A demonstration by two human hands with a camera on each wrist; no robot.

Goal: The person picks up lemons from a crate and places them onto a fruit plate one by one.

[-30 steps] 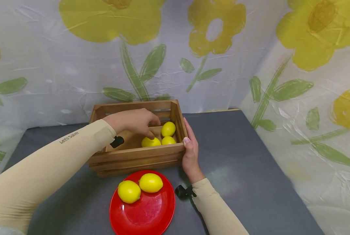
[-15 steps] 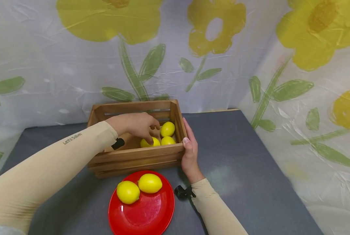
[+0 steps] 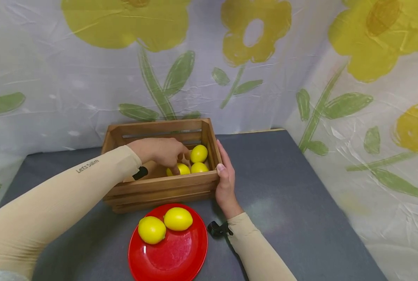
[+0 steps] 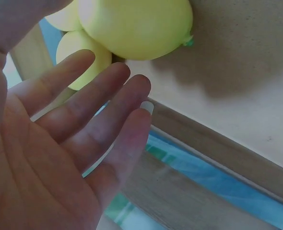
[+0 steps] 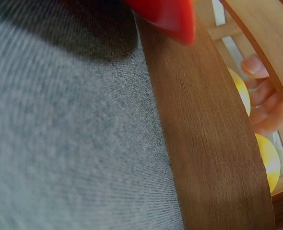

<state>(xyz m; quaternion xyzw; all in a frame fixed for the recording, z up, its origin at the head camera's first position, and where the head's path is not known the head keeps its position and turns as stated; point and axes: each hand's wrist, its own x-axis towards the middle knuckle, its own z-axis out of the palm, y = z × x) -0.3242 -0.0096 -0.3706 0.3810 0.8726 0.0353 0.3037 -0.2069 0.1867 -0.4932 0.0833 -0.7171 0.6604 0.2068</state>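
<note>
My left hand reaches down into a slatted wooden crate, over a yellow lemon near the front wall. In the head view the thumb overlaps this lemon. The left wrist view shows the fingers loosely spread, apart from the big lemon. Two more lemons lie at the crate's right end, one at the back and one in front. My right hand grips the crate's right end, thumb at the front corner and fingers along the outer side.
A red plate stands on the dark grey table in front of the crate. It bears two lemons, one left and one right. A flower-printed sheet hangs behind the crate and along the right.
My left hand has lowered a little, its thumb coming further over the front lemon. My right hand stays on the crate. The head view has shifted slightly.
</note>
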